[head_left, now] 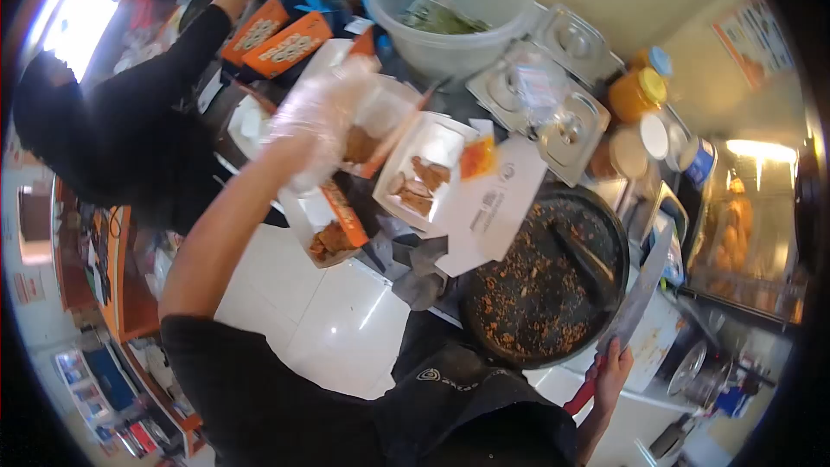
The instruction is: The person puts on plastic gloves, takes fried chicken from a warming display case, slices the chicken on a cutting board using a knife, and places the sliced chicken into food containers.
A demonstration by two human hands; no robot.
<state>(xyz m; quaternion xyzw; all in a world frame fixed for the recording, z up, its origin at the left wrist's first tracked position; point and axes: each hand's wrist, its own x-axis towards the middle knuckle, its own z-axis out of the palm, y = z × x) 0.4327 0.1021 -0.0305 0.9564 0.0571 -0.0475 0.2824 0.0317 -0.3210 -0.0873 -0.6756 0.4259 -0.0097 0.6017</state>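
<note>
My left hand, in a clear plastic glove, reaches over the open takeaway boxes. It is smeared by motion, so I cannot see what its fingers do. Beside it, an open white takeaway box holds cut pieces of fried chicken and a small orange packet. Closer to me, another box with an orange flap contains browned chicken. At the lower right, my right hand grips a large knife by its red handle, blade pointing up and away.
A round black pan with brown crumbs and a dark utensil sits before me. Behind stand a clear tub with green leaves, lidded steel containers and jars. A co-worker in black reaches in from the left.
</note>
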